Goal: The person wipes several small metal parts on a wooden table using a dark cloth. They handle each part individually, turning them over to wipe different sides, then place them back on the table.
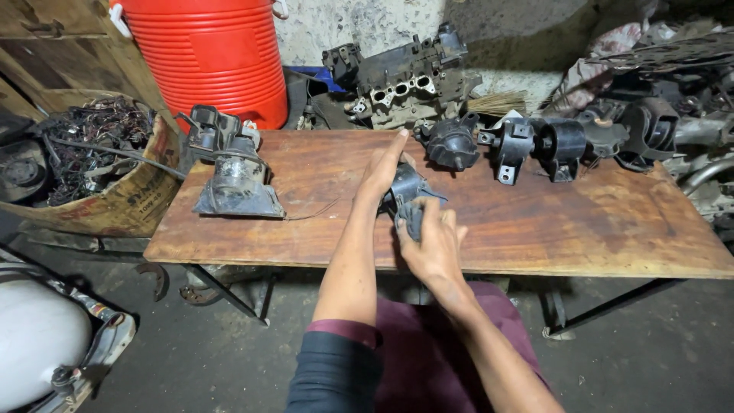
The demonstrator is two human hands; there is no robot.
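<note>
While both hands close around it, a dark engine mount sits just above the wooden table, a little left of the frame's centre. The left hand presses against the mount's left side with its fingers stretched long and pointing toward the top of the frame. The right hand grips the mount's lower end from below, fingers curled over the dark metal.

Toward the upper right of the held part, a row of similar black mounts stands along the table's far edge, close together. Well apart on the table's left end rests a larger grey mount with a bracket, and a thin wire trails from it across the wood.

Beyond the table's far edge, at upper centre, an engine block part leans against the wall. A red ribbed cooler stands at upper left. Below that, at the left edge, a cardboard box full of tangled wires sits beside the table. A white rounded body panel fills the lower left corner.
</note>
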